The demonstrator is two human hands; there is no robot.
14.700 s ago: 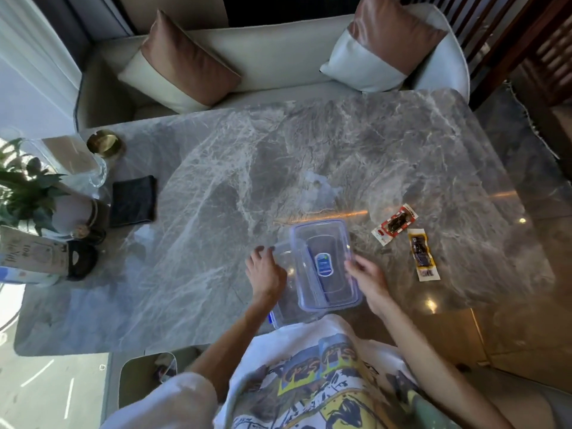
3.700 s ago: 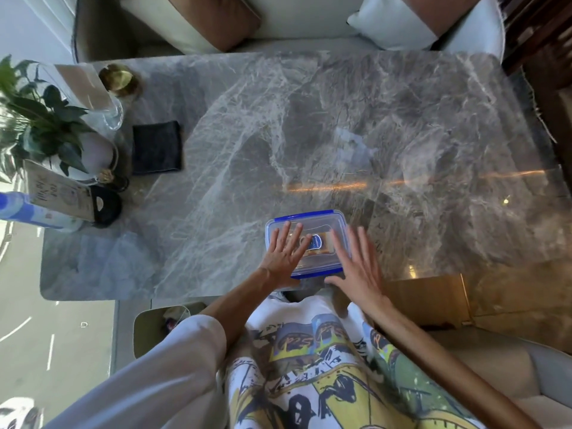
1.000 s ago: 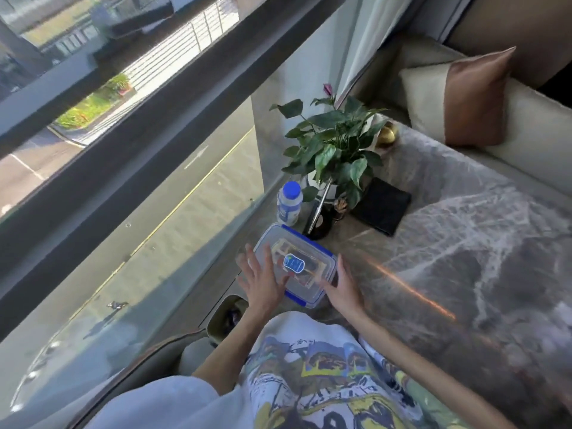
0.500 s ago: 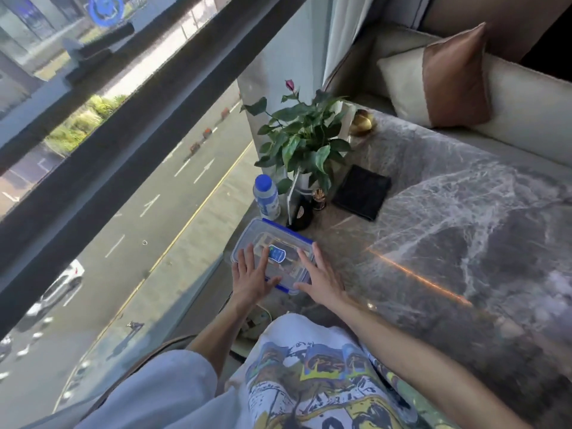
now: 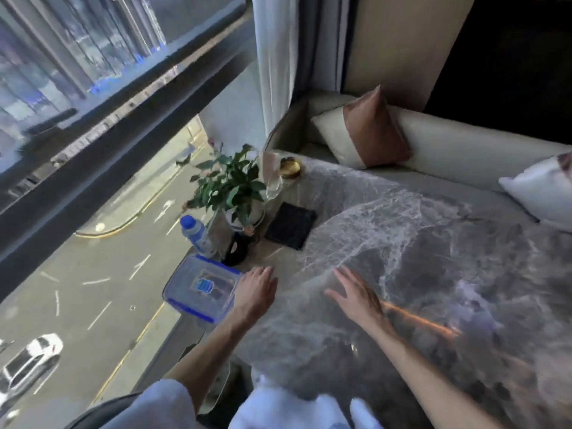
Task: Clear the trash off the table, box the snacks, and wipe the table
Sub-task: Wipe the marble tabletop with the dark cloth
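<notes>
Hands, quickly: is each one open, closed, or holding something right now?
Left hand: open, fingers straight, at the edge of the snack box, holding nothing.
Right hand: open, fingers spread, holding nothing.

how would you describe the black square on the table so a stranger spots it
Start at the grey marble table and go to its window end, where the potted plant stands. The black square lies flat just right of the pot. Unlike its upright neighbours, it is a flat black sheet.

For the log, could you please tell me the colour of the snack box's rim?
Blue; the snack box shows best in the head view.
</notes>
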